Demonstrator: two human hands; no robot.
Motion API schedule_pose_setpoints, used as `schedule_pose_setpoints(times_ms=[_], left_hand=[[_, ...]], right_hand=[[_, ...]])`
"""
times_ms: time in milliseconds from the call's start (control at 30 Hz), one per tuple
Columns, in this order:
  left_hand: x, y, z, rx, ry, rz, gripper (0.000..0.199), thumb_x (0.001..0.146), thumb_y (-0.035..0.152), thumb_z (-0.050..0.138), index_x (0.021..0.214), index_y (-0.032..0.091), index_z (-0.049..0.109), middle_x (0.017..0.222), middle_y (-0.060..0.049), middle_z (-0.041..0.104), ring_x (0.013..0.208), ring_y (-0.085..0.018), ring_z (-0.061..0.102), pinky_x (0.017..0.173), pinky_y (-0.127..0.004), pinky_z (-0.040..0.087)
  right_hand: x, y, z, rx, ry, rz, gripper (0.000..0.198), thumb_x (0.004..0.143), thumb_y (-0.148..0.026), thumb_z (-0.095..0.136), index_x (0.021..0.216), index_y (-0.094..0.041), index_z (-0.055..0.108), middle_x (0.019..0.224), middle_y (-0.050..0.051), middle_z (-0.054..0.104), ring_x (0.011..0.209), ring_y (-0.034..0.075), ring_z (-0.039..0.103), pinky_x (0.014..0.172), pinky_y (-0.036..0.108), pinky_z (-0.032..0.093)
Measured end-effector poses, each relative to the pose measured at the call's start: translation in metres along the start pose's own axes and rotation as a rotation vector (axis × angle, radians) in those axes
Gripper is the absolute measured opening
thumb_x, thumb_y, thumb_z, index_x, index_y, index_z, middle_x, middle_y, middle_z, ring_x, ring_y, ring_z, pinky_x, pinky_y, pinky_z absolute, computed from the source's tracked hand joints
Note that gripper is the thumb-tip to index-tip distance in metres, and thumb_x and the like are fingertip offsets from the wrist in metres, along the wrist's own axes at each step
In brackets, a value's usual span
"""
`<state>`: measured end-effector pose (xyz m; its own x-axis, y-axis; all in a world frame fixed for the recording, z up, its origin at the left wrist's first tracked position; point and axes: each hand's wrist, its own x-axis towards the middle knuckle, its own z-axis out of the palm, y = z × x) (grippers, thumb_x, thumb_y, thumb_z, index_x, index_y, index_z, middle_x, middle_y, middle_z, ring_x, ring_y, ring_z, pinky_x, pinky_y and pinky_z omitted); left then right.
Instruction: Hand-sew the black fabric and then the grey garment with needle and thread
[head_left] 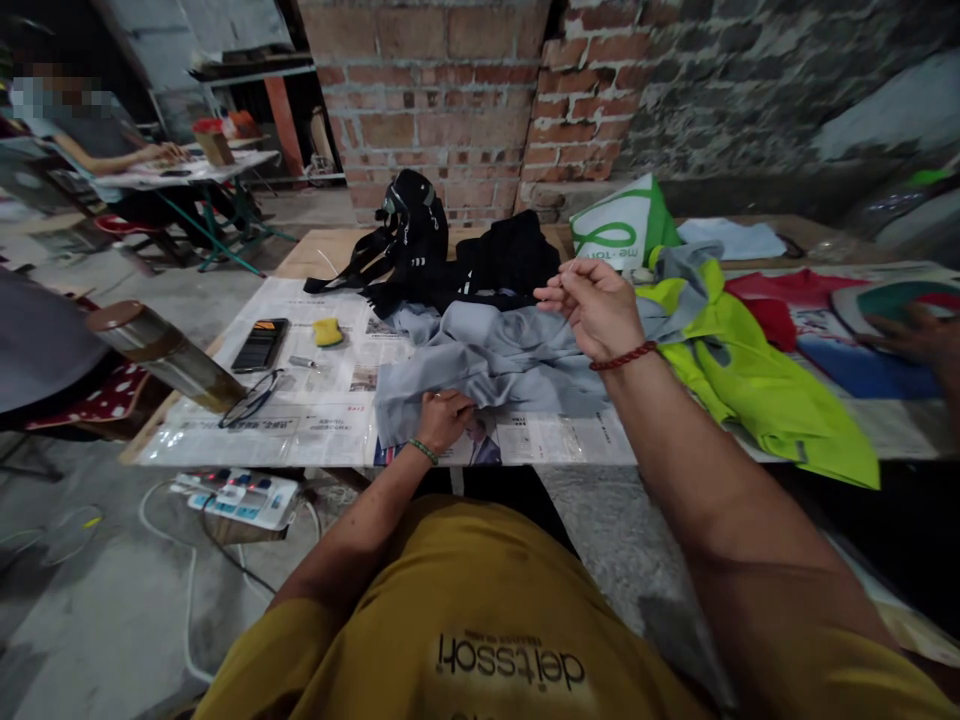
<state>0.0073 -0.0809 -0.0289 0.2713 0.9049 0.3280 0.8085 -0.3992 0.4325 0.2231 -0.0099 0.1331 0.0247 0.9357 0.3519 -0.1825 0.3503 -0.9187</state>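
A light grey cloth [495, 345], perhaps a garment, lies crumpled on the newspaper-covered table in front of me. At its near edge my left hand [446, 420] is closed, with the cloth pinched in its fingers. My right hand [596, 305] is raised above the right part of the cloth. Its thumb and forefinger are pressed together in a pinch, and whatever is between them is too small to make out. Just behind the cloth is a heap of black fabric [510, 255]. A yellow-green garment [750, 370] with grey parts lies to the right of my right arm.
On the left are a phone [260, 345], a yellow sponge [327, 332], glasses [251, 400] and a tall bottle [169, 355]. A black bag [420, 220] and a green-white bag [622, 225] stand behind. Another person's hand [915, 335] is at far right; a power strip [244, 498] sits below.
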Motion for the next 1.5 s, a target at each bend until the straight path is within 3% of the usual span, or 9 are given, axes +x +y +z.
schedule_pose_setpoints(times_ms=[333, 733, 967, 1067, 1133, 1300, 1400, 1500], left_hand=[[0.0, 0.001, -0.001, 0.005, -0.02, -0.022, 0.016, 0.083, 0.019, 0.057, 0.087, 0.025, 0.072, 0.089, 0.0, 0.072, 0.089, -0.015, 0.062, 0.084, -0.032, 0.036], [0.0, 0.004, -0.004, -0.014, -0.024, -0.026, 0.018, 0.082, 0.018, 0.056, 0.087, 0.025, 0.073, 0.089, -0.001, 0.072, 0.088, -0.016, 0.063, 0.083, -0.033, 0.036], [-0.001, 0.005, -0.007, -0.029, 0.026, -0.032, 0.016, 0.083, 0.02, 0.057, 0.083, 0.024, 0.072, 0.086, -0.001, 0.072, 0.087, -0.016, 0.063, 0.082, -0.032, 0.036], [-0.001, 0.006, -0.008, -0.018, 0.055, -0.041, 0.015, 0.083, 0.021, 0.058, 0.081, 0.024, 0.072, 0.085, -0.001, 0.071, 0.087, -0.016, 0.063, 0.083, -0.033, 0.036], [-0.001, 0.006, -0.009, -0.011, 0.069, -0.035, 0.014, 0.084, 0.022, 0.058, 0.081, 0.024, 0.072, 0.085, -0.001, 0.071, 0.088, -0.016, 0.062, 0.084, -0.034, 0.035], [-0.002, 0.005, -0.007, 0.023, 0.097, -0.015, 0.014, 0.084, 0.023, 0.058, 0.081, 0.026, 0.071, 0.085, -0.001, 0.07, 0.088, -0.017, 0.061, 0.086, -0.036, 0.034], [-0.003, 0.006, -0.008, 0.038, 0.091, -0.013, 0.014, 0.085, 0.024, 0.058, 0.08, 0.026, 0.071, 0.085, -0.001, 0.07, 0.087, -0.017, 0.061, 0.088, -0.037, 0.033], [-0.004, 0.008, -0.009, 0.044, 0.087, -0.013, 0.016, 0.085, 0.023, 0.057, 0.08, 0.026, 0.071, 0.086, -0.001, 0.07, 0.088, -0.017, 0.06, 0.089, -0.038, 0.031]], right_hand=[[0.014, -0.031, -0.005, -0.036, 0.055, -0.157, 0.008, 0.083, -0.024, 0.058, 0.084, -0.022, 0.05, 0.071, -0.005, 0.06, 0.066, 0.011, 0.065, 0.059, 0.025, 0.053], [0.035, -0.053, -0.015, -0.048, 0.122, -0.299, 0.012, 0.08, -0.026, 0.061, 0.085, -0.025, 0.05, 0.074, -0.005, 0.061, 0.068, 0.012, 0.067, 0.059, 0.026, 0.054], [0.03, -0.039, -0.005, -0.102, 0.142, -0.28, 0.007, 0.083, -0.021, 0.057, 0.083, -0.022, 0.05, 0.068, -0.006, 0.06, 0.059, 0.01, 0.064, 0.053, 0.022, 0.051], [0.011, -0.014, 0.003, -0.27, 0.02, -0.168, 0.001, 0.083, -0.02, 0.054, 0.084, -0.02, 0.054, 0.065, -0.006, 0.059, 0.051, 0.007, 0.058, 0.051, 0.021, 0.047], [-0.006, 0.005, 0.007, -0.471, -0.137, -0.116, 0.006, 0.083, -0.02, 0.054, 0.087, -0.019, 0.059, 0.067, -0.005, 0.059, 0.048, 0.007, 0.055, 0.05, 0.02, 0.044], [-0.043, 0.046, 0.012, -1.121, -0.561, -0.27, 0.023, 0.086, -0.018, 0.049, 0.1, -0.022, 0.067, 0.094, 0.003, 0.066, 0.079, 0.015, 0.061, 0.065, 0.024, 0.042], [-0.057, 0.056, 0.015, -1.429, -0.718, -0.274, 0.029, 0.089, -0.02, 0.045, 0.108, -0.025, 0.067, 0.1, 0.006, 0.064, 0.075, 0.015, 0.058, 0.06, 0.024, 0.036], [-0.064, 0.059, 0.019, -1.559, -0.786, -0.315, 0.031, 0.091, -0.021, 0.043, 0.109, -0.027, 0.067, 0.098, 0.006, 0.063, 0.071, 0.014, 0.055, 0.059, 0.025, 0.032]])
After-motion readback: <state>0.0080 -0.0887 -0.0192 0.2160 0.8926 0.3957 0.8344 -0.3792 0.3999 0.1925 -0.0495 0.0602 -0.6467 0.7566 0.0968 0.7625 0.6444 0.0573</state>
